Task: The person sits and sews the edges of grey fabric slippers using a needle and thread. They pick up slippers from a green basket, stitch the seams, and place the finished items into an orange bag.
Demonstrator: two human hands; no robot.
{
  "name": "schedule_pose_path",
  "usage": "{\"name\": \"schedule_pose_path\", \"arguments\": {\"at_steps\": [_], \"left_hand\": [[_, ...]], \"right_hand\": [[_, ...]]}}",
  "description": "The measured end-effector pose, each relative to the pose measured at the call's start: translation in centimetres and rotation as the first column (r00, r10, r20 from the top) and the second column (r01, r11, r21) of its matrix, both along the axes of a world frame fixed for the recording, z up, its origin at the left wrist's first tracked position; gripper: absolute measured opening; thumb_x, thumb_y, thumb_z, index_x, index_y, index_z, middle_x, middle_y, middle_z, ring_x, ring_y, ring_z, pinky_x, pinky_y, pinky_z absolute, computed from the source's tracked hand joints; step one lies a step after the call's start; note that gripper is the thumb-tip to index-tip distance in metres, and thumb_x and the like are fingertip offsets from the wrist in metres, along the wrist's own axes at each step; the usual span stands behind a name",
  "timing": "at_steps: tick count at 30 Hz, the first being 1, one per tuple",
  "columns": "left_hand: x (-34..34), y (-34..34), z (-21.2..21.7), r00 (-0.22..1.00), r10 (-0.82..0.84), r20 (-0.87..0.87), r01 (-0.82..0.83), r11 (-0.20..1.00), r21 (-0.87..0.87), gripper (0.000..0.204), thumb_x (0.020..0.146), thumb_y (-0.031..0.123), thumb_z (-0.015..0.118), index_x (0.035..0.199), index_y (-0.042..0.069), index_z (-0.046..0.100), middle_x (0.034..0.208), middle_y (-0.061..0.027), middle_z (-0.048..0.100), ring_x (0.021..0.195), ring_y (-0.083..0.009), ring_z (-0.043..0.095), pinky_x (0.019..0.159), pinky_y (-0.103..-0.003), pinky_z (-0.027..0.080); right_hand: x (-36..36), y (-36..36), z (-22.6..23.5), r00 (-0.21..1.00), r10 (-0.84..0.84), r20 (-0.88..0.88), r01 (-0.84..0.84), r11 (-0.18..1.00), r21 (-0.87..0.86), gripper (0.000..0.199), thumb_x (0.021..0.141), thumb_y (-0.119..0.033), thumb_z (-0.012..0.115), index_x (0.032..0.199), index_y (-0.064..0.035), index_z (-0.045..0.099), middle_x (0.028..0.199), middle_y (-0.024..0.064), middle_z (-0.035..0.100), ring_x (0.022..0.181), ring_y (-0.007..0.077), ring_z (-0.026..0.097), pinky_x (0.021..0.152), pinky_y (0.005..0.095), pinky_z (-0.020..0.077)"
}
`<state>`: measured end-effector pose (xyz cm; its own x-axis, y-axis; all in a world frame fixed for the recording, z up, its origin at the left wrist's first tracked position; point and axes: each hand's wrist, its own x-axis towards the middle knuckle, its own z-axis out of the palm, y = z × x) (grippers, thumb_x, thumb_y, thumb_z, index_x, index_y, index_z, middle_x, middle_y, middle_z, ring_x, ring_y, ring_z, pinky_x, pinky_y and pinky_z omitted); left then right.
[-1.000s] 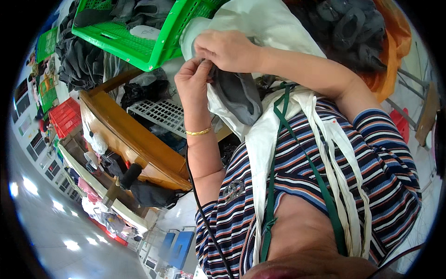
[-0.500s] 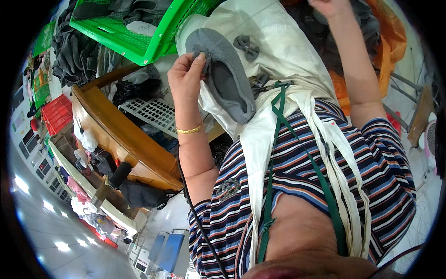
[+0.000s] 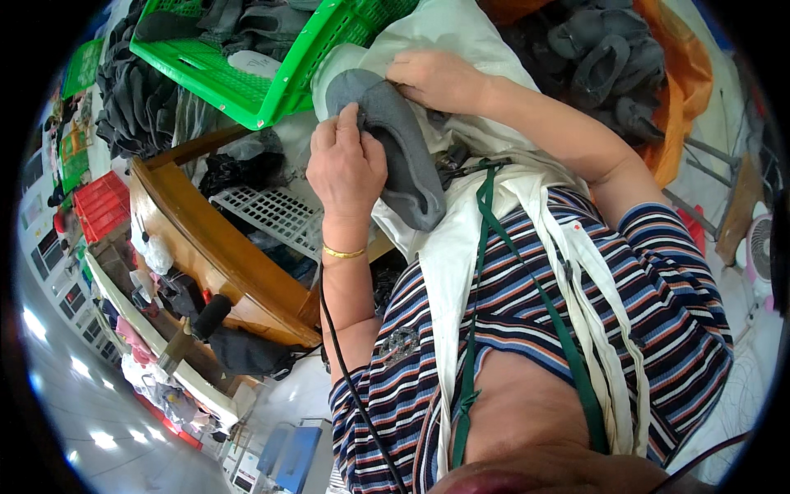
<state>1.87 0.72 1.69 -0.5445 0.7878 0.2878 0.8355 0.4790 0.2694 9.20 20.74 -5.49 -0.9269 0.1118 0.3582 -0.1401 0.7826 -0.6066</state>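
A grey felt slipper lies over my lap, its toe pointing away and its opening facing up. Its near edge is pinched in the curled fingers of my left hand. My right hand is against the right side of the toe with its fingers bent and closed. Whatever those fingertips hold, if anything, is hidden. The small grey bow on the white apron is mostly covered by the right hand and wrist.
A green plastic basket with grey slippers stands at the far left, above a wooden table edge. An orange sack of grey slippers is at the far right, beside a stool. A black cable hangs along my left arm.
My right hand has come from the sack at the far right to the slipper's toe, now over the bow. The left hand has shifted slightly nearer and turned, still gripping the slipper.
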Motion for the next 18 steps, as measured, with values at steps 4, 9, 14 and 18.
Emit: {"name": "schedule_pose_path", "arguments": {"at_steps": [4, 9, 14, 18], "left_hand": [[0.2, 0.0, 0.5, 0.994, 0.079, 0.076, -0.074, 0.996, -0.058, 0.041, 0.078, 0.021, 0.068, 0.116, 0.009, 0.061, 0.104, -0.0135, 0.062, 0.094, -0.0334, 0.062, 0.078, -0.042, 0.052], [-0.4, -0.2, -0.3, 0.978, 0.159, 0.136, -0.143, 0.982, -0.123, 0.046, 0.075, 0.023, 0.074, 0.116, 0.009, 0.059, 0.105, -0.0107, 0.06, 0.097, -0.0306, 0.061, 0.076, -0.04, 0.053], [-1.2, -0.5, -1.9, 0.989, 0.122, 0.087, -0.118, 0.992, -0.053, 0.047, 0.074, 0.021, 0.075, 0.115, 0.01, 0.058, 0.102, -0.0086, 0.059, 0.093, -0.0287, 0.062, 0.071, -0.039, 0.054], [-1.8, -1.4, -4.1, 0.998, 0.067, -0.02, -0.065, 0.995, 0.072, 0.043, 0.074, 0.016, 0.073, 0.114, 0.01, 0.058, 0.096, -0.0075, 0.059, 0.089, -0.0283, 0.062, 0.068, -0.038, 0.054]], "right_hand": [[-1.7, 0.5, 0.0, 0.993, -0.101, -0.067, 0.101, 0.995, 0.003, 0.014, 0.084, -0.007, 0.065, 0.098, -0.0055, 0.064, 0.083, 0.0114, 0.062, 0.079, 0.0298, 0.062, 0.069, 0.0387, 0.0503], [-4.5, -1.9, 3.7, 0.94, -0.318, -0.127, 0.162, 0.74, -0.653, 0.018, 0.095, -0.022, 0.061, 0.09, -0.0049, 0.065, 0.077, 0.0036, 0.061, 0.069, 0.0116, 0.057, 0.064, 0.0285, 0.0492], [-5.1, -5.3, 5.4, 0.997, 0.078, -0.015, -0.002, -0.164, -0.986, 0.024, 0.102, -0.022, 0.048, 0.09, -0.0044, 0.059, 0.078, 0.004, 0.056, 0.071, 0.0155, 0.054, 0.079, 0.0337, 0.0497], [-3.7, -5.2, 5.5, 0.991, 0.129, 0.021, 0.046, -0.199, -0.979, 0.026, 0.099, -0.02, 0.046, 0.077, -0.0061, 0.052, 0.07, 0.0019, 0.046, 0.062, 0.0137, 0.044, 0.077, 0.0349, 0.0455]]}}
